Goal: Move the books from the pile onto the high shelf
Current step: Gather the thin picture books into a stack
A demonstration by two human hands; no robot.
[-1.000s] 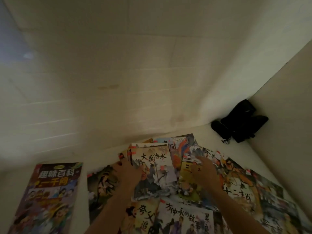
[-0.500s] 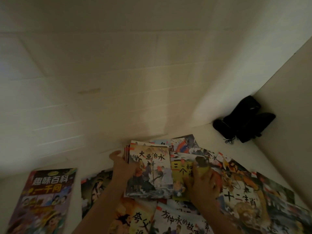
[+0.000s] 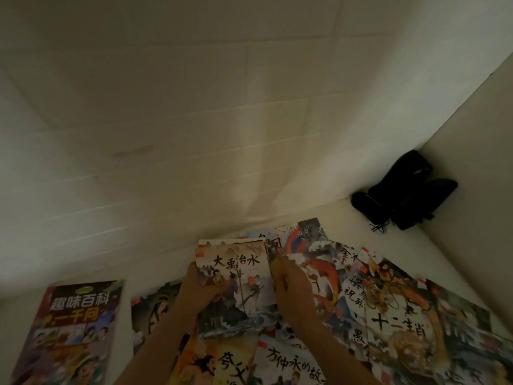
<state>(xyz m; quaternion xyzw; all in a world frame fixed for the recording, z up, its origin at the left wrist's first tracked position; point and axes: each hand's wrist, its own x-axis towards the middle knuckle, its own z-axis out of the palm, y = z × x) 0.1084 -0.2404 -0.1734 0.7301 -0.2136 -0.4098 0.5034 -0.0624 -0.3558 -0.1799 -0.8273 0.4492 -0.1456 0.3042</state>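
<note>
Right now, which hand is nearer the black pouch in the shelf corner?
Right. The right hand sits at the small book stack's right edge, toward the black pouch; the left hand grips the stack's far side.

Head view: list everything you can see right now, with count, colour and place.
Stack of books: small stack, count unclear, top cover grey-blue with black characters, centre, between both hands.
Spread books: several overlapping, multicoloured covers, lying flat around and right of the stack.
Encyclopedia book: one, red and yellow title, flat at lower left, apart from the rest.
Black object: one, with cords, in the far right corner.
Shelf surface: white, walls behind and right.
Left hand: on the stack's left edge.
Right hand: on its right edge.
</note>
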